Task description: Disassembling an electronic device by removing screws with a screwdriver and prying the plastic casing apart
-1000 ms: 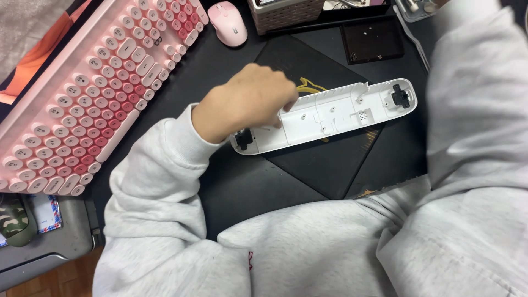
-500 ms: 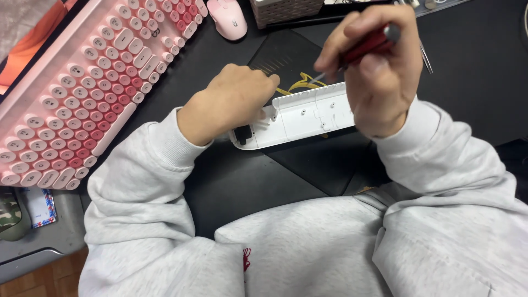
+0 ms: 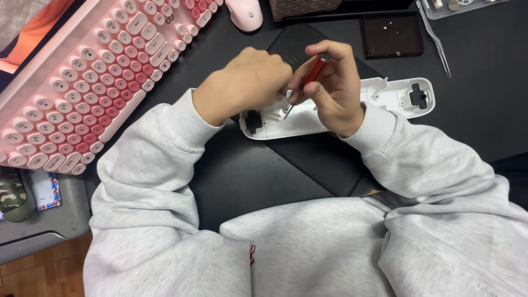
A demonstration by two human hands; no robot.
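Right hand: the right hand (image 3: 335, 91) is closed around a red-handled screwdriver (image 3: 311, 74), fingers pinching the handle, the metal tip angled down and to the left into the white shell.
Left hand: the left hand (image 3: 245, 82) rests curled on the left part of the shell, fingertips pressed against it beside the screwdriver tip; whether anything small is pinched under the fingers cannot be told.
Workpiece: a long white plastic shell (image 3: 385, 93) lies open side up on a black mat (image 3: 264, 176), directly in front of the person, partly hidden by both hands.
Shell fittings: one black insert (image 3: 253, 121) sits at the left end, another (image 3: 419, 96) at the right end.
Progress, done: the shell lies open with its inside exposed and no cover on it.
Progress, in hand: judged from the tip position, a fastener or small part near the left-centre of the shell is being worked; the fastener itself is hidden.
Progress, left: both black inserts remain seated in the shell.
Surroundings: a pink keyboard (image 3: 82, 88) lies at upper left, a pink mouse (image 3: 246, 12) above the hands, a dark tray (image 3: 391, 34) and tweezers (image 3: 437, 38) at upper right.
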